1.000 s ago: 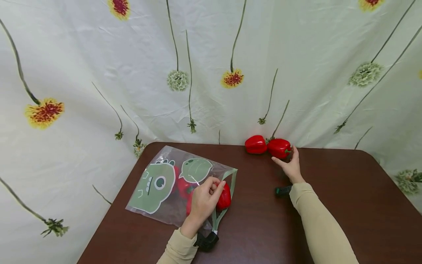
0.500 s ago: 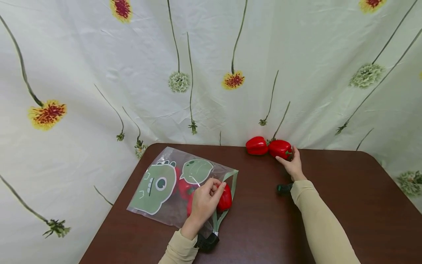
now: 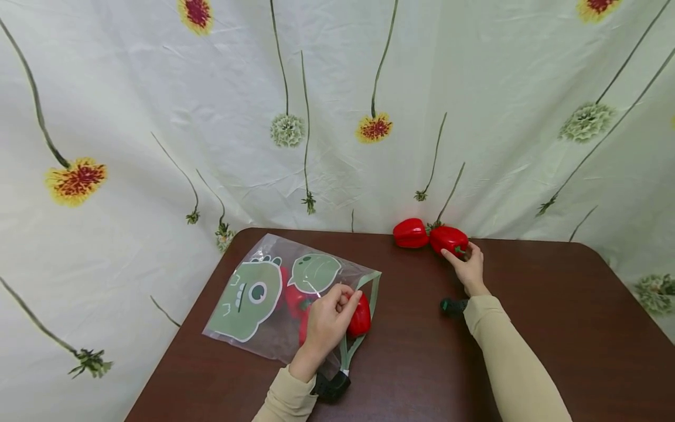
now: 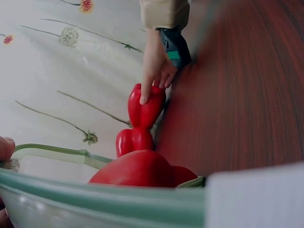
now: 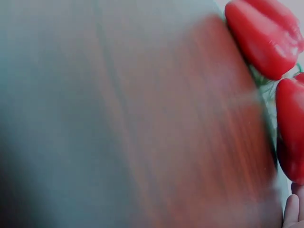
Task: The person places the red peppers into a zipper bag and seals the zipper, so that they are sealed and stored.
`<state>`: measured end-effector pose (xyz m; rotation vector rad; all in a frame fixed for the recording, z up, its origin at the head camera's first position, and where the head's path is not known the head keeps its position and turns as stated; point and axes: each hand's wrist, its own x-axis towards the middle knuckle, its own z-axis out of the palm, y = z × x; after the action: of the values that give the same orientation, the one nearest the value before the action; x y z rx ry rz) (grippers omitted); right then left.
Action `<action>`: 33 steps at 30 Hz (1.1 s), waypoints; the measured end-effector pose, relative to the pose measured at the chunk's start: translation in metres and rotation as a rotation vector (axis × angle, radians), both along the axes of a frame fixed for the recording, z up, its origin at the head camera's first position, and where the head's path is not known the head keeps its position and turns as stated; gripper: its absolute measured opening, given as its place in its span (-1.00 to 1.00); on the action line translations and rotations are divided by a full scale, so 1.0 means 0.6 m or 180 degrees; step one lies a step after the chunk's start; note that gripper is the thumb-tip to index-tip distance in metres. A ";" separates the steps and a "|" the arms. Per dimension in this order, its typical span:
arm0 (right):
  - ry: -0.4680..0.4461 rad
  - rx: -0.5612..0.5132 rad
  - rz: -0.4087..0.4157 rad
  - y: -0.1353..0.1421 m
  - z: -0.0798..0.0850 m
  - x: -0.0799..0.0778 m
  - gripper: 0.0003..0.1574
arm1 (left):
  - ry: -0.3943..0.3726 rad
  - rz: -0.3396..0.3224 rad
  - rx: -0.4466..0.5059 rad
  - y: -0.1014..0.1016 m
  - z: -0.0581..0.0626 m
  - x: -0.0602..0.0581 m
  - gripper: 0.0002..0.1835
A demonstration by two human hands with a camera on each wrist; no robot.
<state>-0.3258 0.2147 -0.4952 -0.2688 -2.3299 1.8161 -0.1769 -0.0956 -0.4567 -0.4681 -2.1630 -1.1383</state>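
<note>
With thumb on one side and fingers on the other, my right hand [image 3: 469,271] grips the stem end of a red bell pepper [image 3: 448,238] at the table's back edge. Another red bell pepper [image 3: 410,233] lies just left of it. My left hand [image 3: 328,319] pinches the green-trimmed mouth of a clear zip bag [image 3: 329,266] printed with green cartoon monsters. Just inside that mouth sits a red bell pepper [image 3: 361,316], partly behind the hand; in the left wrist view the bag's green rim [image 4: 109,194] crosses before it. More red peppers [image 3: 296,300] show through the plastic.
The brown table [image 3: 411,351] ends at a pale curtain [image 3: 327,76] with printed flowers, right behind the two back peppers. Dark camera straps sit on both wrists, the left one [image 3: 331,387] close to the bag's lower corner.
My right fingers have closed further round the stem end of the right-hand bell pepper, which has shifted slightly toward me. My left hand and the bag hold still.
</note>
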 end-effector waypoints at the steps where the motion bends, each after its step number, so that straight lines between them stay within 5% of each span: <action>1: -0.0005 -0.0043 0.0002 0.000 -0.001 0.002 0.07 | 0.0007 -0.0001 -0.0004 0.000 0.000 0.000 -0.86; 9: -0.0034 -0.0339 -0.0001 -0.007 -0.003 0.033 0.09 | 0.0017 0.0012 -0.0009 0.001 0.004 -0.001 -0.86; 33: 0.0037 -0.0331 0.0409 -0.069 -0.014 0.157 -0.08 | -0.0042 -0.0011 0.0042 0.003 0.002 -0.001 -0.88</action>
<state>-0.2317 0.1731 -0.5037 -0.1244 -2.2970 1.9961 -0.1775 -0.0939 -0.4556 -0.4598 -2.1655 -1.1599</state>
